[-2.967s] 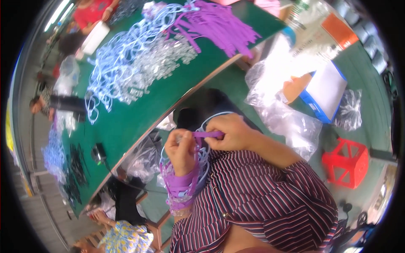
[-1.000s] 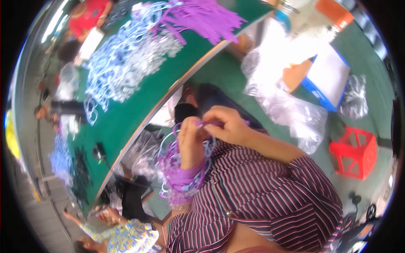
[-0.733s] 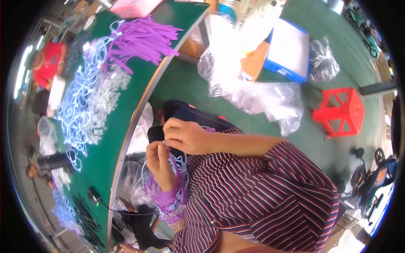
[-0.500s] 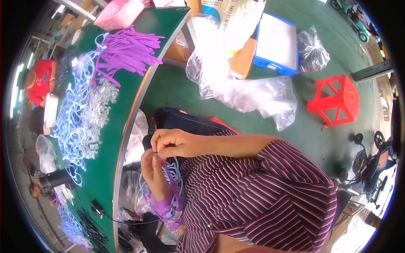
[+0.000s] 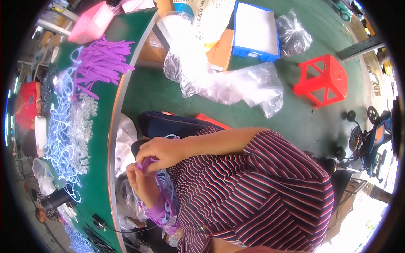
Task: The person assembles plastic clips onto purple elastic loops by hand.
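My two hands meet in my lap beside the green table [image 5: 105,139]. My right hand [image 5: 162,152] pinches the top end of a purple strap [image 5: 147,162]. My left hand [image 5: 141,185] grips the same strap lower down, and a bundle of purple and pale blue loops [image 5: 162,211] hangs over its wrist. On the table lie a pile of loose purple straps [image 5: 99,65], pale blue loops [image 5: 59,139] and small clear parts [image 5: 82,126].
A pink tray [image 5: 90,23] stands at the table's far end. On the green floor are clear plastic bags [image 5: 223,80], a blue box [image 5: 257,29] and a red plastic stool [image 5: 322,80]. Another person in red [image 5: 25,105] sits across the table.
The view has swung round, so table and floor shifted across the picture. My hands stayed together on the purple strap and sit lower against my shirt now.
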{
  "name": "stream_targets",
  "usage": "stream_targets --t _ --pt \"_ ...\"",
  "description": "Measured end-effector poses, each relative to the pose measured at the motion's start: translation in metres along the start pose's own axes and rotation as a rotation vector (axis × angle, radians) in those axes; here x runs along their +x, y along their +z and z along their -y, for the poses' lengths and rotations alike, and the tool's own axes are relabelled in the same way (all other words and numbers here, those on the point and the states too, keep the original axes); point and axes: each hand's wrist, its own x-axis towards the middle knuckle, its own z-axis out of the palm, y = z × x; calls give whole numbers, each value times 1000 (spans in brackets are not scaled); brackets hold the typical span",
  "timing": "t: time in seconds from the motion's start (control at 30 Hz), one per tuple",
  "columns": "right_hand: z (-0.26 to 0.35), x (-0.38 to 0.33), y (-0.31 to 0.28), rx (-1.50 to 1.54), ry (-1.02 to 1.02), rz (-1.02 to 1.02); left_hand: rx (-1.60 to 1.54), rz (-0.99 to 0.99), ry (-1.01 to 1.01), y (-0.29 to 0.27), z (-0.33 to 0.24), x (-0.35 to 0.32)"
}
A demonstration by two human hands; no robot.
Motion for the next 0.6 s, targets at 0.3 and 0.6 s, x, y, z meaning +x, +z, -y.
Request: stream_targets --t 0.3,0.6 --pt "9 -1 2 158 -40 -122 -208 146 -59 -15 0 1" --pt "8 -2 -2 8 -32 -79 -157 59 -68 -6 0 -5"
